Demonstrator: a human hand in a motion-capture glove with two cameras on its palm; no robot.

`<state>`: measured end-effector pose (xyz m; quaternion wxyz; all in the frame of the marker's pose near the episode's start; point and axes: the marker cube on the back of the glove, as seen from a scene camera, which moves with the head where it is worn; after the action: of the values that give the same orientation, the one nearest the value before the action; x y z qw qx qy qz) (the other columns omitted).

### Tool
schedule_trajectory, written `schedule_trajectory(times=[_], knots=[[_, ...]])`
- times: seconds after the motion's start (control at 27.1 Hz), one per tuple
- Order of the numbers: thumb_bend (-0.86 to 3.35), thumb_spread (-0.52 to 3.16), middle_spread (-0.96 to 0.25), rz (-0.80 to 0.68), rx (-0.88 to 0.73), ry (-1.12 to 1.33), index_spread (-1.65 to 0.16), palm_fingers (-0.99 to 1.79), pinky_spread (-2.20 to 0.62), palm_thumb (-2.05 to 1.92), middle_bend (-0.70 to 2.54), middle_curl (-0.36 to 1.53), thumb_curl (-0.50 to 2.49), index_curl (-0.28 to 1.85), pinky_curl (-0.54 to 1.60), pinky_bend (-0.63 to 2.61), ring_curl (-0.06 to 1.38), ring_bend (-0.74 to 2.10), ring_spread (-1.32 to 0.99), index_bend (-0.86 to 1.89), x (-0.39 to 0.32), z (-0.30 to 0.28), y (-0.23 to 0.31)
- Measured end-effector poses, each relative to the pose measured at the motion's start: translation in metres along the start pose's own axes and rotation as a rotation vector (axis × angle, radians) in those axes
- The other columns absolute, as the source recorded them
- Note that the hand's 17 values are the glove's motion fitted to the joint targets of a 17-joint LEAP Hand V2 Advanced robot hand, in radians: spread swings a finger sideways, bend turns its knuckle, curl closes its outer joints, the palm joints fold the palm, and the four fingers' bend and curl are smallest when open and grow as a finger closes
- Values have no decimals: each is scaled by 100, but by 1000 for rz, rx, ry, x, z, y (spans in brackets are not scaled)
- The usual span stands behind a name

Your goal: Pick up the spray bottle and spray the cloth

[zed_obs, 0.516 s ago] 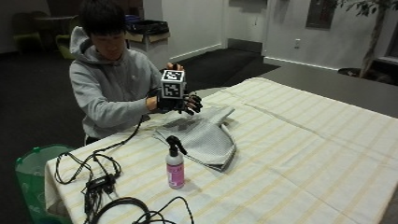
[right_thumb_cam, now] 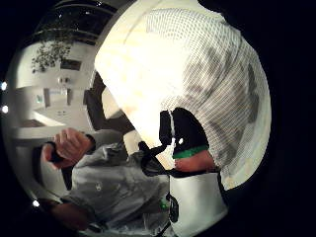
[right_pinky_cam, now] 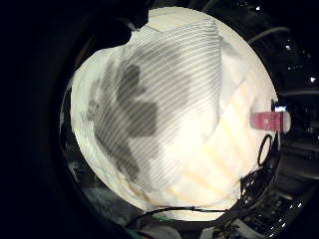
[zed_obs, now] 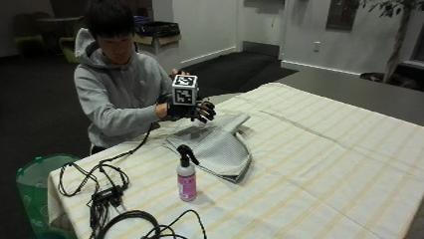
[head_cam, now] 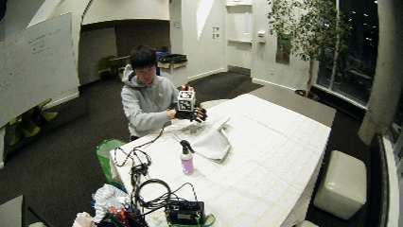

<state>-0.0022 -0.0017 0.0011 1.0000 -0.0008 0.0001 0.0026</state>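
Cables (zed_obs: 99, 186) beside spray bottle (zed_obs: 186, 174) — cloth (zed_obs: 215, 144) just behind.

Upright pink spray bottle (zed_obs: 187, 177) beside damp-blotched cloth (zed_obs: 215, 144)

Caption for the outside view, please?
Gloved right hand raised above the striped cloth; spray bottle stands untouched nearby.

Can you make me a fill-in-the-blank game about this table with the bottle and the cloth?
1. The spray bottle stands upright on the ____.
2. The liquid in the spray bottle is ____.
3. The gloved right hand hovers over the ____, not the bottle.
4. The striped cloth shows dark ____ patches in the palm view.

Missing words: table; pink; cloth; wet
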Motion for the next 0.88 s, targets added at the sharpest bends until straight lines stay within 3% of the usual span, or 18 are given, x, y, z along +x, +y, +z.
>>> schedule_trajectory(times=[0.59, 0.88], knots=[[14, 107, -6, -15, 19, 48, -36, 36, 23, 60, 30, 29, 30, 19, 27, 41, 23, 38, 3, 14, -7, -30, 9], [8, 109, -6, 0, 104, 105, -36, 33, 23, 61, 30, 32, 33, 20, 29, 40, 25, 37, 3, 11, -7, -79, 39]])
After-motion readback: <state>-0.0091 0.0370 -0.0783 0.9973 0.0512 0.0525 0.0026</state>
